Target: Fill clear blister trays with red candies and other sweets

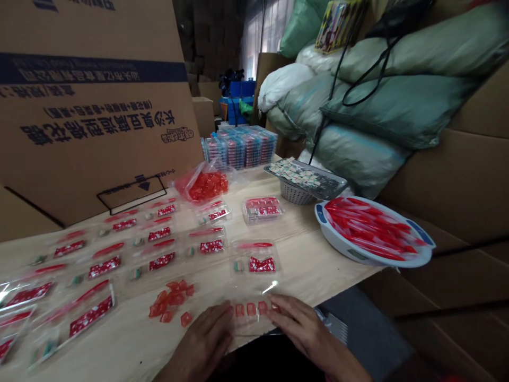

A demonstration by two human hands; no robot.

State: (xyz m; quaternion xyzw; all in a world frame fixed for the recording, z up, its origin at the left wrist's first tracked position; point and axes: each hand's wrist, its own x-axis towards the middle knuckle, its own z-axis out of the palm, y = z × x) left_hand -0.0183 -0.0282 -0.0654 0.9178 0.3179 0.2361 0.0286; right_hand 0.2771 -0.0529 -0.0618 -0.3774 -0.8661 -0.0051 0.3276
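My left hand and my right hand lie on the near edge of the light wooden table, with their fingers on a clear plastic bag. Small red translucent squares sit in a row along that bag. Whether either hand grips it, I cannot tell. Just left of my left hand lies a loose pile of similar red pieces. Several clear bags spread across the table, each with a red printed card and a red stick.
A white tray of red sticks sits at the table's right. Behind stand a metal tray of small packets, a bag of red pieces and stacked clear boxes. A large printed cardboard sheet rises left; bulging sacks rise right.
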